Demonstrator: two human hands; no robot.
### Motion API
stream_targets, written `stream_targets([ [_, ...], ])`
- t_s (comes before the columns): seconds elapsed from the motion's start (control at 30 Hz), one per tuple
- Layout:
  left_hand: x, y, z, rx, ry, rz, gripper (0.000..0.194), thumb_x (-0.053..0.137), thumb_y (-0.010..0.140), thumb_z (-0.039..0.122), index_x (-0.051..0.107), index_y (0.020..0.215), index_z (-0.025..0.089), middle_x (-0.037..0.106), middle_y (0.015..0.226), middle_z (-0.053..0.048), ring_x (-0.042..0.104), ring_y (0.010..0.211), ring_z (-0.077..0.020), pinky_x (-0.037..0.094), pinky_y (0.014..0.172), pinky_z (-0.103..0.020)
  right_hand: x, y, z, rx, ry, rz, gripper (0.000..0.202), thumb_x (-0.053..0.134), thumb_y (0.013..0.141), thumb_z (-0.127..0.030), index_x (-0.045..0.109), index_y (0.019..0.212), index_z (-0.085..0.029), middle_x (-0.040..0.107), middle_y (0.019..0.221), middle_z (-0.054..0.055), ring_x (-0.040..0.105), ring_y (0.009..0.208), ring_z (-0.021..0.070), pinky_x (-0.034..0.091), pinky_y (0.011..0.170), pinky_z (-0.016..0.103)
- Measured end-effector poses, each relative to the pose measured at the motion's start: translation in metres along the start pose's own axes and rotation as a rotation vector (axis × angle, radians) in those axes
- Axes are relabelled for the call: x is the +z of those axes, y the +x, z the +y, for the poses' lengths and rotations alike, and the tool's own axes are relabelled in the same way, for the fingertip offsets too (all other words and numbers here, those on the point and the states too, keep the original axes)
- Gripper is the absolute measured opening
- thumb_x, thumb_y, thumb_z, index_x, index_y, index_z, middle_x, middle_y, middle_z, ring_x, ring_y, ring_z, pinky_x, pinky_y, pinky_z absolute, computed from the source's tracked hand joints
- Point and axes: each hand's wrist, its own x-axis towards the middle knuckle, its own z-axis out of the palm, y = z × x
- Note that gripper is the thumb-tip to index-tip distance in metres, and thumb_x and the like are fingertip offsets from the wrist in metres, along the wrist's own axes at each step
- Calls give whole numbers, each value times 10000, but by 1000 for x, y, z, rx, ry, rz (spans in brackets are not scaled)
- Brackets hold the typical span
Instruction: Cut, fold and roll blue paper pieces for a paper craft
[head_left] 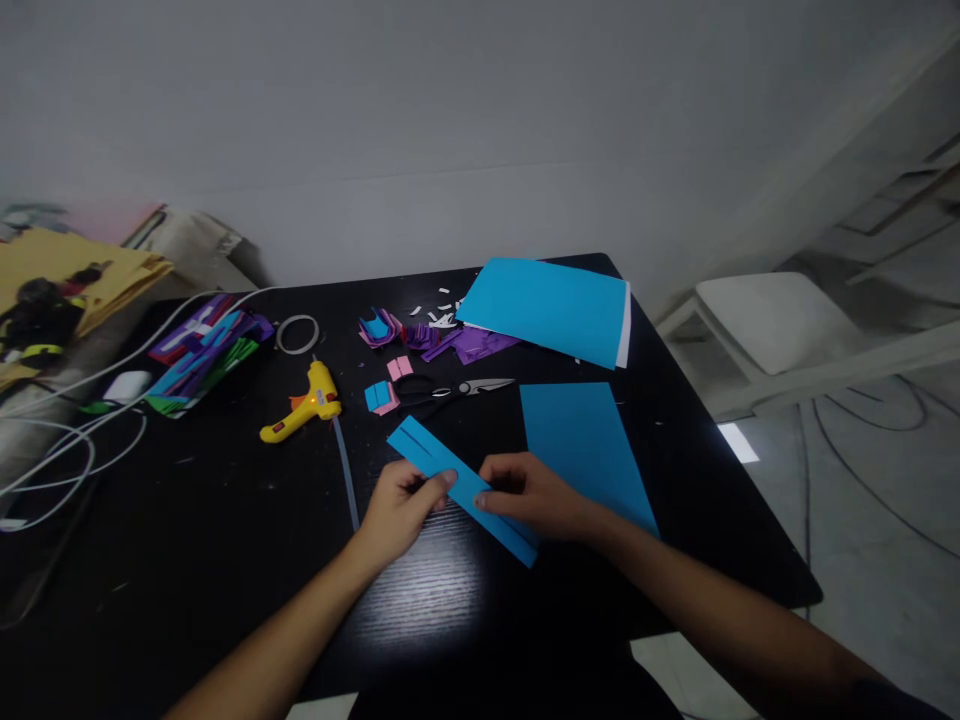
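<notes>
A folded blue paper strip [466, 482] slants above the black table, its far end up to the left and its near end down to the right. My left hand [409, 502] pinches it near the middle, thumb on top. On the other side, my right hand [529, 492] grips the strip's right edge between thumb and fingers. Just right of my right hand lies a flat blue paper sheet [581, 435], partly under my forearm. Beyond the strip rest black-handled scissors [469, 388] and small folded blue and pink paper pieces [381, 396].
A yellow glue gun [304, 405] with a glue stick [345, 475] lies left of my hands. Behind are tape [298, 334], purple paper [480, 342] and stacked blue sheets [551, 308]. Coloured strips [206, 350] and white cables [82, 440] occupy the left. A white stool [776, 320] stands right.
</notes>
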Motion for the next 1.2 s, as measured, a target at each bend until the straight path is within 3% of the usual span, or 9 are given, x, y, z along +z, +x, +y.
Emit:
stream_targets([
  [0.57,-11,3,8,-44,15,253,344,645,777,330,576,472,186,572,477,9,505,479,-120,418,519,-235,-1,-2,-1,-27,-18,-8,176,718,841,-309,645,769,-166,602,745,-19,556,710,132,439,692,264],
  [1.2,-22,6,4,6,-62,267,330,610,853,282,562,539,193,538,538,18,473,545,-135,384,570,-259,0,-2,-2,-3,-11,-7,174,724,826,-312,637,762,-175,600,740,-19,554,701,135,436,686,271],
])
